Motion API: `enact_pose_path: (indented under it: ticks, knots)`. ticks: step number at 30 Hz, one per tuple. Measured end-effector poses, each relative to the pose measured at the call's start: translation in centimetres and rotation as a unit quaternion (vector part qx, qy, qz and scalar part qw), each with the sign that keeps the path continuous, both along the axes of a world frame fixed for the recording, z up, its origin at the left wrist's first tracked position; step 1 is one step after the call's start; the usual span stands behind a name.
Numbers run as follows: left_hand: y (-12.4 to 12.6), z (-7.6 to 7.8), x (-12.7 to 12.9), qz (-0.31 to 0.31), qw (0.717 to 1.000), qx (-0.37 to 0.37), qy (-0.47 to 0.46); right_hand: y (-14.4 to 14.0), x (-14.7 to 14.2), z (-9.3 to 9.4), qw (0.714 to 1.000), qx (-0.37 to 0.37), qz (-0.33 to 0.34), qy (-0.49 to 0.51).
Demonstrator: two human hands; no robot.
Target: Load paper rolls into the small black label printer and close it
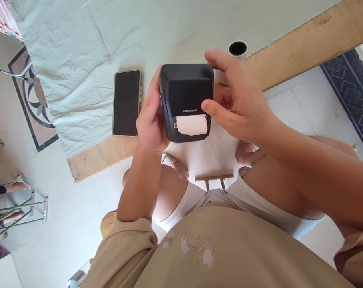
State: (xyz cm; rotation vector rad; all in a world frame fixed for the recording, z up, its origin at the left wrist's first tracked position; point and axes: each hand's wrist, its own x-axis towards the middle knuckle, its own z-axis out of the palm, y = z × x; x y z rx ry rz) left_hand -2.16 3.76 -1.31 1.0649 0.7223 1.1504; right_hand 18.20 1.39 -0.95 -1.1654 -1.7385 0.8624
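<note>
A black label printer (187, 94) marked NIIMBOT is held up over the table's front edge, and a ragged-edged strip of white paper (192, 125) sticks out of its slot. Wrapped around its left side and underside is my left hand (151, 114), most of its fingers hidden behind the body. My right hand (237, 94) is at the printer's right side with its fingers apart. Its thumb overlaps the front right edge, and its index finger stretches past the upper right corner. A white object, partly hidden, shows between the printer and these fingers.
A phone (126, 103) with a dark screen lies left of the printer on the pale green cloth (79, 72). Beyond my right hand stands a white round thing with a dark hollow (238, 49). The wooden table edge (304, 44) runs along the front. Another person's leg (16, 186) shows at far left.
</note>
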Motion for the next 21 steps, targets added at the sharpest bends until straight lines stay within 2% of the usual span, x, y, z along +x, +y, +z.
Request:
enact_pose_path:
  ticks: [4,10,14,17,21]
  knots:
    - [0.4,-0.4,-0.2,0.003,0.999,-0.011,0.029,-0.1,-0.1,0.2,1.0,-0.007,0.014,0.022]
    - [0.3,-0.8,0.1,0.006,1.0,0.02,-0.017,-0.4,0.2,0.5,1.0,0.01,0.008,-0.007]
    - [0.2,-0.3,-0.1,-0.012,1.0,0.01,-0.019,-0.6,0.2,1.4,0.998,0.032,-0.033,-0.049]
    - [0.5,-0.5,-0.2,-0.022,1.0,-0.01,-0.006,-0.5,0.4,1.9,0.994,0.047,-0.071,-0.07]
    - [1.0,-1.4,-0.4,-0.011,1.0,0.004,0.004,0.1,0.8,1.9,0.997,0.03,-0.011,-0.071]
